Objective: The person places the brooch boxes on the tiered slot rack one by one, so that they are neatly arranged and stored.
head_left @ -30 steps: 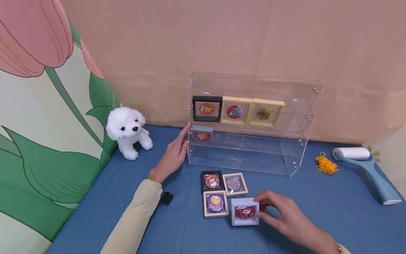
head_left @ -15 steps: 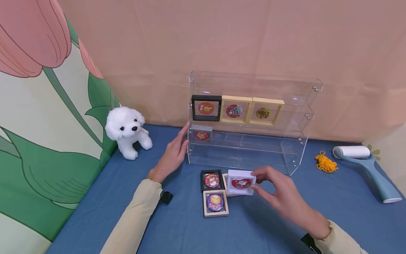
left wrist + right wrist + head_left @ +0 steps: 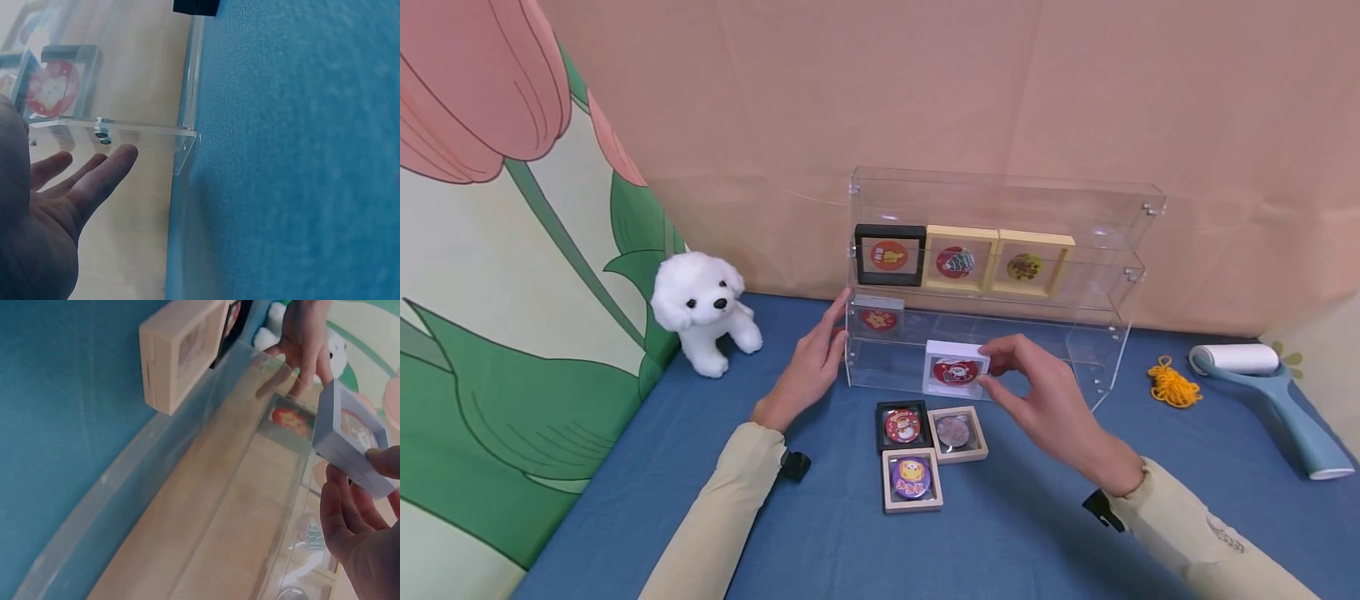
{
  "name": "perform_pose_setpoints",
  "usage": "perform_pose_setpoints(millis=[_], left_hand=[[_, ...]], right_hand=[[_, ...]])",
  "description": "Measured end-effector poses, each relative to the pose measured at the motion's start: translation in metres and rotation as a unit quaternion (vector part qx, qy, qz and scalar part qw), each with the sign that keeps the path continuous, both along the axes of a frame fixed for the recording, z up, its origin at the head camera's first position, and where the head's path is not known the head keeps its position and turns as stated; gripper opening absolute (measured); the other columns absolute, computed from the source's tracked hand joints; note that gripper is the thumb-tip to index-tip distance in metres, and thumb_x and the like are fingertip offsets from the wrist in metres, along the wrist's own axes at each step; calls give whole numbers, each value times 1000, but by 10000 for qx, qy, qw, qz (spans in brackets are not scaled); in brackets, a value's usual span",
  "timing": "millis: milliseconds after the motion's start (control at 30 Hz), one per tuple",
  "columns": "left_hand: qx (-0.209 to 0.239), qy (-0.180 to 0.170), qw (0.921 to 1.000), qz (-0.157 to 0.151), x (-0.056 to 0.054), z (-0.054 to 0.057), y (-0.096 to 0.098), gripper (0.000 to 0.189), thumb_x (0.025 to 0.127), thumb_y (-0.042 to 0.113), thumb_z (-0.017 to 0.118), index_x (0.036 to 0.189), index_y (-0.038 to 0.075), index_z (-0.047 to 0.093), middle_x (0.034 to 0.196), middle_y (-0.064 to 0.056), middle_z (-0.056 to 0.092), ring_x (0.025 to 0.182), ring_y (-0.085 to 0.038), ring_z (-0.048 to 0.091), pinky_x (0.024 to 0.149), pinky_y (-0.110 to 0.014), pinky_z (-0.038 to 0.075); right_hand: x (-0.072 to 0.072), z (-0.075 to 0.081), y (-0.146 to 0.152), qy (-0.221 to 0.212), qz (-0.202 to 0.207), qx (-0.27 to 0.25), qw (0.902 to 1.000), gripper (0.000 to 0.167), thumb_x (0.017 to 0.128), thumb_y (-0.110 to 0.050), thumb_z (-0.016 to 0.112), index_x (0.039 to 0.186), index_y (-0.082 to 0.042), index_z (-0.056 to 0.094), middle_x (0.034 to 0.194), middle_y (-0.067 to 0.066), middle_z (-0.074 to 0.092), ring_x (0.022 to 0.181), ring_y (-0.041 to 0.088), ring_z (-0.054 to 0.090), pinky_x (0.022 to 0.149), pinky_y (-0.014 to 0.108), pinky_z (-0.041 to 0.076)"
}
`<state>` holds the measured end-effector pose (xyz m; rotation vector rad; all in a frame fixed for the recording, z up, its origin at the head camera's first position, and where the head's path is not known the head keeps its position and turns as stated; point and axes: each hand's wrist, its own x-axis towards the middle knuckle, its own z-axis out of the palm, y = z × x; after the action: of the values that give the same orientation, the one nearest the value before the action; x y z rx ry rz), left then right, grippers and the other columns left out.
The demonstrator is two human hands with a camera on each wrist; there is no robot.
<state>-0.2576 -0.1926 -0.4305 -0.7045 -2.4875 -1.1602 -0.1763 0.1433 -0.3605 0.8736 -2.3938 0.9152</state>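
Note:
My right hand [image 3: 1052,400] pinches a white square display frame [image 3: 957,390] by its right side; a red Santa badge shows inside it. In the head view this frame overlaps the lower front of the clear acrylic shelf [image 3: 1000,392]. My left hand [image 3: 808,358] has its fingers straight along the shelf's left side, fingertips right at the panel in the left wrist view. On the upper tier stand a black frame [image 3: 859,257] and two cream frames [image 3: 962,288]. A grey frame [image 3: 880,302] with a red star badge is at the left of the tier below.
Before the shelf lie a black frame [image 3: 880,433], a beige frame [image 3: 976,456] with a pinkish disc, and another beige frame [image 3: 913,506] with a purple badge. A white plush dog [image 3: 703,308] sits left. Orange yarn [image 3: 1172,385] and a blue-handled lint roller [image 3: 1292,417] lie right.
My right hand has lifted the white frame off the cloth and carried it forward and a little left, past the beige frame, to the shelf front. My left hand stays put.

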Motion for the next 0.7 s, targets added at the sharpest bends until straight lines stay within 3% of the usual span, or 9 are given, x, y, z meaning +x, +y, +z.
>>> perform_pose_setpoints(millis=[300, 700], left_hand=[[13, 87, 10000, -26, 0, 0, 0, 74, 107, 11, 51, 163, 36, 10, 155, -15, 43, 121, -33, 62, 93, -46, 55], [3, 56, 10000, 25, -1, -1, -1, 71, 107, 14, 50, 163, 36, 13, 155, -13, 43, 128, -33, 56, 100, -50, 50]], right_hand=[[-22, 10, -10, 194, 3, -202, 9996, 43, 83, 0, 82, 119, -5, 61, 113, 5, 68, 95, 16, 67, 82, 33, 58], [-46, 20, -23, 132, -80, -595, 9981, 40, 87, 1, 77, 122, -1, 58, 117, 12, 66, 99, 25, 68, 86, 47, 57]])
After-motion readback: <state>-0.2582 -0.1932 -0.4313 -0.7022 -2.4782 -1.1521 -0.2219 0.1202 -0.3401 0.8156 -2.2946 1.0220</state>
